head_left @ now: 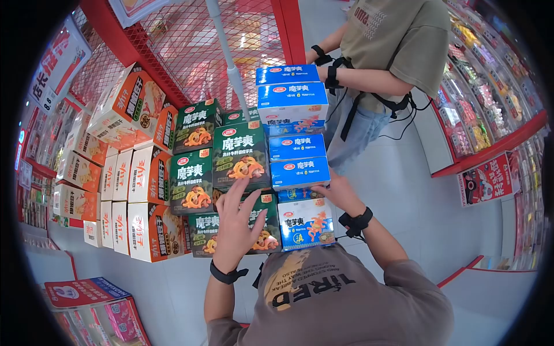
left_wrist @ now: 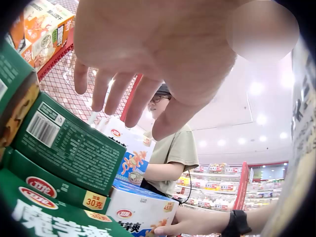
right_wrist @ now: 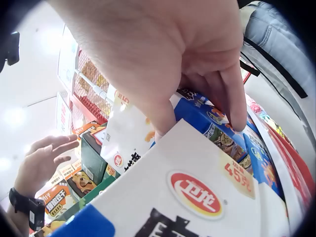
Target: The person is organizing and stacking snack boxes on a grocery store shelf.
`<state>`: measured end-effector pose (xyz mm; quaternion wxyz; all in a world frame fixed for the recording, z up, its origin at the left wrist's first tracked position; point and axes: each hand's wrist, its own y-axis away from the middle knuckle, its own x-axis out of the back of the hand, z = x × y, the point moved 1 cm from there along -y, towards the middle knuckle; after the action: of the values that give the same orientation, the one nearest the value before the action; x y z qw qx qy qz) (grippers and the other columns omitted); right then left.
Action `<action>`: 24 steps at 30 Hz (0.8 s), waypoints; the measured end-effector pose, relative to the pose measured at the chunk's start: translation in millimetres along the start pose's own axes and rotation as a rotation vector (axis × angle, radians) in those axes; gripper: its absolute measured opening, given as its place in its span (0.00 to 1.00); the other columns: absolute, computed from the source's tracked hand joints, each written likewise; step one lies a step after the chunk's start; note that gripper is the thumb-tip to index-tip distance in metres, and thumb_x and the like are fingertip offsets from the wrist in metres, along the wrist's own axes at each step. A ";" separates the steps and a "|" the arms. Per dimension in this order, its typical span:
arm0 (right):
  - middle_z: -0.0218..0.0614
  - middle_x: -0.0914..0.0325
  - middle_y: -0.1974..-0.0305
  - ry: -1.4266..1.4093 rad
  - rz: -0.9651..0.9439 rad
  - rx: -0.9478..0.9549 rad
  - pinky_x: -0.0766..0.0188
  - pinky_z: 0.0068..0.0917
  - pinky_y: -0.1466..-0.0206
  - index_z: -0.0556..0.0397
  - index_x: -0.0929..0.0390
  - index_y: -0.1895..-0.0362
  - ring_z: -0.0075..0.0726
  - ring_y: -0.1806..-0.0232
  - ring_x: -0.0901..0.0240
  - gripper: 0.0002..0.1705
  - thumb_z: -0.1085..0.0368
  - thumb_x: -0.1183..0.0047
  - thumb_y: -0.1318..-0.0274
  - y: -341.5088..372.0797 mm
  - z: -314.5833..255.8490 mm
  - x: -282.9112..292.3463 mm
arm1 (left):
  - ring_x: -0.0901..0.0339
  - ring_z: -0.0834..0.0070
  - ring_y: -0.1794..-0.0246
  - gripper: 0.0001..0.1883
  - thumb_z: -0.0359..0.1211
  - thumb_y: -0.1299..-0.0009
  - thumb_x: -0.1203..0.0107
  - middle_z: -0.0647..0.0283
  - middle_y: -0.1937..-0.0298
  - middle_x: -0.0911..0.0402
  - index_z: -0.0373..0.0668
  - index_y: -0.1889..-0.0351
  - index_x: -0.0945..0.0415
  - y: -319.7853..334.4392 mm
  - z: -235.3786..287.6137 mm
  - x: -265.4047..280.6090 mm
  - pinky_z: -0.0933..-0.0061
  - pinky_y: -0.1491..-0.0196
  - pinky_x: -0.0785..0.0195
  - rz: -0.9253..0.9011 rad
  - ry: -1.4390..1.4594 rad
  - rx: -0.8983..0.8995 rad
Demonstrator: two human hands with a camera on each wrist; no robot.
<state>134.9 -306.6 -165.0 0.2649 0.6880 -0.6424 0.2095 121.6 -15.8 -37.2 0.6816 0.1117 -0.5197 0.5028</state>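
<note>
Spread and nearly straight, the fingers of my left hand [head_left: 239, 219] [left_wrist: 158, 54] are over the stacked green boxes [head_left: 241, 155] [left_wrist: 69, 148] and hold nothing; touch is unclear. My right hand [head_left: 341, 195] [left_wrist: 190, 222] [right_wrist: 163, 59] grips a blue and white box [head_left: 294, 194] [right_wrist: 210, 121] low in the right-hand stack, thumb on its near side and fingers round its right side. Blue boxes [head_left: 300, 172] are piled above that level. A white-fronted box [head_left: 306, 222] [right_wrist: 192, 187] stands closest to my body. The gripped box is partly hidden by my hand.
Orange and white boxes [head_left: 151, 179] [left_wrist: 47, 29] are stacked at the left. Behind the piles stand a red mesh panel [head_left: 190, 52] and a grey pole [head_left: 231, 69]. Another person [head_left: 392, 46] [left_wrist: 177, 148] stands beyond the blue stack. Snack shelves [head_left: 467, 98] line the right side.
</note>
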 end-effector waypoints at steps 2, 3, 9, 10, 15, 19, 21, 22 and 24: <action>0.55 0.28 0.40 -0.035 -0.064 0.033 0.28 0.43 0.42 0.49 0.54 0.24 0.61 0.44 0.26 0.55 0.59 0.32 0.51 0.9 -2.5 9.4 | 0.39 0.56 0.30 0.21 0.28 0.38 0.38 0.53 0.30 0.35 0.41 0.45 0.25 -5.1 3.5 -3.4 0.56 0.36 0.48 -0.013 0.016 -0.034; 0.55 0.29 0.39 -0.052 -0.097 0.052 0.29 0.43 0.41 0.50 0.54 0.24 0.59 0.42 0.27 0.56 0.58 0.32 0.51 1.1 -3.8 15.4 | 0.38 0.56 0.30 0.21 0.28 0.38 0.38 0.53 0.30 0.35 0.40 0.46 0.25 -6.2 4.5 -3.1 0.56 0.36 0.48 -0.015 0.024 -0.048; 0.51 0.45 0.27 -0.248 -0.057 0.100 0.37 0.42 0.33 0.56 0.55 0.24 0.49 0.31 0.38 0.63 0.52 0.27 0.58 -3.1 -22.8 74.1 | 0.35 0.57 0.32 0.18 0.28 0.37 0.38 0.54 0.32 0.33 0.42 0.48 0.22 3.9 5.0 6.7 0.55 0.39 0.44 -0.004 0.031 -0.048; 0.52 0.44 0.28 -0.255 0.014 0.161 0.38 0.42 0.33 0.56 0.55 0.24 0.49 0.30 0.39 0.63 0.52 0.28 0.58 -8.7 -32.1 82.2 | 0.35 0.57 0.32 0.17 0.28 0.37 0.38 0.54 0.33 0.32 0.42 0.48 0.22 5.6 4.9 7.5 0.55 0.39 0.44 -0.008 0.040 -0.043; 0.52 0.43 0.28 -0.242 0.291 0.358 0.42 0.43 0.31 0.56 0.55 0.24 0.49 0.30 0.39 0.63 0.52 0.28 0.57 -54.8 -78.9 101.6 | 0.34 0.57 0.33 0.18 0.29 0.37 0.38 0.55 0.34 0.31 0.41 0.48 0.22 4.3 11.7 9.1 0.55 0.39 0.44 -0.027 0.104 -0.067; 0.51 0.36 0.33 -0.213 0.254 0.343 0.39 0.39 0.32 0.58 0.51 0.26 0.46 0.32 0.36 0.59 0.55 0.28 0.58 -95.2 -95.6 98.7 | 0.34 0.57 0.35 0.16 0.29 0.37 0.39 0.55 0.34 0.30 0.39 0.50 0.21 4.3 14.1 10.0 0.57 0.37 0.46 -0.019 0.120 -0.068; 0.49 0.25 0.43 -0.162 0.278 0.315 0.33 0.36 0.38 0.59 0.38 0.35 0.44 0.40 0.27 0.50 0.54 0.26 0.60 -108.6 -91.9 99.3 | 0.33 0.57 0.36 0.15 0.29 0.37 0.39 0.55 0.36 0.29 0.39 0.51 0.21 5.9 14.7 13.2 0.58 0.37 0.45 0.001 0.125 -0.047; 0.48 0.23 0.45 -0.126 0.260 0.286 0.31 0.35 0.40 0.58 0.35 0.38 0.42 0.43 0.25 0.46 0.54 0.26 0.60 -111.4 -92.1 102.8 | 0.33 0.57 0.37 0.15 0.29 0.37 0.39 0.54 0.36 0.28 0.39 0.52 0.21 7.6 14.2 14.5 0.58 0.37 0.45 0.007 0.134 -0.032; 0.45 0.19 0.51 -0.057 0.286 0.291 0.27 0.33 0.45 0.58 0.28 0.47 0.40 0.49 0.21 0.40 0.52 0.25 0.62 -115.1 -90.3 106.3 | 0.32 0.56 0.38 0.14 0.29 0.37 0.39 0.54 0.37 0.27 0.39 0.53 0.21 10.2 12.0 15.4 0.58 0.38 0.44 0.021 0.143 -0.018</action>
<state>263.3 -327.6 -39.4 0.1118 0.6263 -0.7038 0.3161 105.6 -10.3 -23.1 0.7125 0.0641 -0.4754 0.5121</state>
